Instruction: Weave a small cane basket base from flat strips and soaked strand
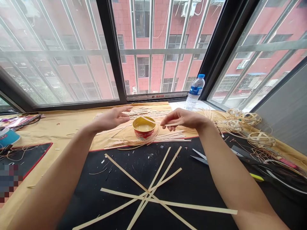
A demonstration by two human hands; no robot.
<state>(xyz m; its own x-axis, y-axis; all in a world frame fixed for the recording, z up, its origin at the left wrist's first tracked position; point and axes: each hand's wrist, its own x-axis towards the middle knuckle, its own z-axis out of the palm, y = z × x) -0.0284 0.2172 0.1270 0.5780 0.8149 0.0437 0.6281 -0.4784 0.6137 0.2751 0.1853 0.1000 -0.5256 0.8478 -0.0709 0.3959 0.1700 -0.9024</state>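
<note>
My left hand (114, 117) hovers left of a red and yellow tub (144, 131), its fingers apart and holding nothing. To the tub's right is my right hand (178, 119), its thumb and fingers pinched on the end of a thin pale strip (150, 120) that reaches across the tub's top. Thin coiled strips (153, 136) lie around the tub's base. On the black mat (192, 182) several flat pale strips (177, 204) cross each other in a star shape, below and between my forearms.
Scissors (200, 157) lie on the mat beside my right forearm. A water bottle (195, 92) stands by the window. Bundles of coiled strips (260, 139) and cables are at the right. More flat strips lie behind the tub. A blue container (9, 136) sits far left.
</note>
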